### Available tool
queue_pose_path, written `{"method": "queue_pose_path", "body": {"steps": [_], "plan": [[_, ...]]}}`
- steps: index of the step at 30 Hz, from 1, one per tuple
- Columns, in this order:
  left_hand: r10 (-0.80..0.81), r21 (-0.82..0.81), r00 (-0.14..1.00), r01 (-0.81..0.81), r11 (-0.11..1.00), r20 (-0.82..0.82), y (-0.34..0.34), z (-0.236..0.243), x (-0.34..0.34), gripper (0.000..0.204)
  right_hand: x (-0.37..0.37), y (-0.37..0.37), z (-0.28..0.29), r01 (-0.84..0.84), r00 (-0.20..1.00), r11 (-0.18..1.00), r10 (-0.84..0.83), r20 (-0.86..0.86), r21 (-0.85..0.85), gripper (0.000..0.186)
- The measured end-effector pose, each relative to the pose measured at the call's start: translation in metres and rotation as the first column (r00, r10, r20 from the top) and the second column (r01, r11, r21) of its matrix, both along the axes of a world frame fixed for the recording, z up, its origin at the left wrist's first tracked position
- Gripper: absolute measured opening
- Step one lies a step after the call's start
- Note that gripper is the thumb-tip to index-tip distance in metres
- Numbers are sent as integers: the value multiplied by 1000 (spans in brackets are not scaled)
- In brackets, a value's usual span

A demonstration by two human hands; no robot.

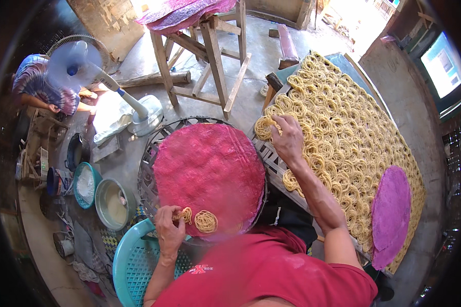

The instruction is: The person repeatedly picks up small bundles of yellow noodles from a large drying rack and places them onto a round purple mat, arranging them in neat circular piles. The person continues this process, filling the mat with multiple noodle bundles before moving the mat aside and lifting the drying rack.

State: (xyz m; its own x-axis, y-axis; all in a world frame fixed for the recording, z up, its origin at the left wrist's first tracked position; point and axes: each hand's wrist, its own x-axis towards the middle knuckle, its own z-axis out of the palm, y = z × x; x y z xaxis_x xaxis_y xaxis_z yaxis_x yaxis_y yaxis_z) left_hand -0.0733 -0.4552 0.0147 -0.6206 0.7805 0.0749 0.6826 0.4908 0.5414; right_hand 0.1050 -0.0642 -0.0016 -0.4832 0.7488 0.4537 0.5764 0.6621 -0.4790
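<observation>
My left hand (170, 228) is at the near left edge of a round pink-red sheet (207, 171). Its fingers pinch a small yellow noodle coil (186, 215), which hangs over the sheet. Just right of it, another noodle nest (206, 222) lies flat on the sheet. The sheet covers a dark woven round tray (147, 169). Away to the right, my right hand (288, 139) has its fingers closed on a noodle coil (263, 128) at the left edge of a sloping rack covered with many such nests (343, 138). The fingertips there are partly hidden.
A purple oval sheet (391, 217) lies on the rack's near right part. Beside my left arm stands a turquoise basket (130, 266). Basins (100, 212), a spinning fan (74, 64) and a seated person (33, 84) are left. A wooden stand (210, 51) holds pink sheets (184, 13).
</observation>
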Motion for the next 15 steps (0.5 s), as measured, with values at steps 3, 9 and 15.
{"method": "queue_pose_path", "body": {"steps": [3,9,15], "plan": [[77,40,957,-92,995,278,7,18,12,29,14,-37,16,-56,998,977,50,-32,-205,32],[-237,277,869,122,953,434,47,53,49,36,29,-152,34,-410,852,-171,280,-443,-896,46],[-443,212,884,409,888,150,55,41,43,57,50,-128,17,-460,882,217,0,-471,-861,27]]}}
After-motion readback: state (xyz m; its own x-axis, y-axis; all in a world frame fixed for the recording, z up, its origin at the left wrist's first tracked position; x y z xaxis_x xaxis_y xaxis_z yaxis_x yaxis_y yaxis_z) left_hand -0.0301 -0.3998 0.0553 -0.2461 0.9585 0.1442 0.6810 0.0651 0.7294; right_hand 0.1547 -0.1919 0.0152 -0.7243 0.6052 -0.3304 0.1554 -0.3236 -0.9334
